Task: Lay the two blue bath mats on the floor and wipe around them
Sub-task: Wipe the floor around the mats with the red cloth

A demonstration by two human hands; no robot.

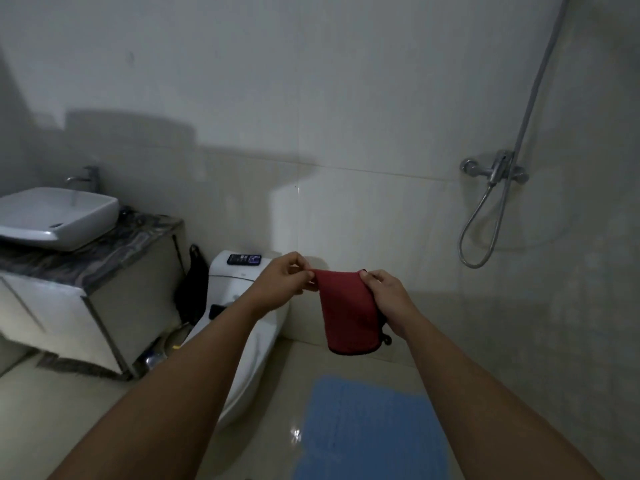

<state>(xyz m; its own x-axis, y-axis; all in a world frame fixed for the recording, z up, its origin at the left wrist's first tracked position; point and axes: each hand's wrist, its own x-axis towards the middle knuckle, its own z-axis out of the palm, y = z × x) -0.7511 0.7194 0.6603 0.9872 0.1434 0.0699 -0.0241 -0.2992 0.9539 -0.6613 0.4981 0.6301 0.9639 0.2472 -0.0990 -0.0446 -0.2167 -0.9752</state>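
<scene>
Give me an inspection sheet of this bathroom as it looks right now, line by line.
Surface: glossy tiled floor, a light glare beside the mat.
Job's things: one blue mat flat on the floor right of the toilet; a second mat is not seen; red cloth held up in the air.
Clutter: phone on the toilet tank; black bag between vanity and toilet.
Grippers: left hand and right hand each pinch a top corner of the cloth.
Cables: shower hose looping down from the mixer.
Surroundings: basin with tap on the vanity; tiled walls.
</scene>
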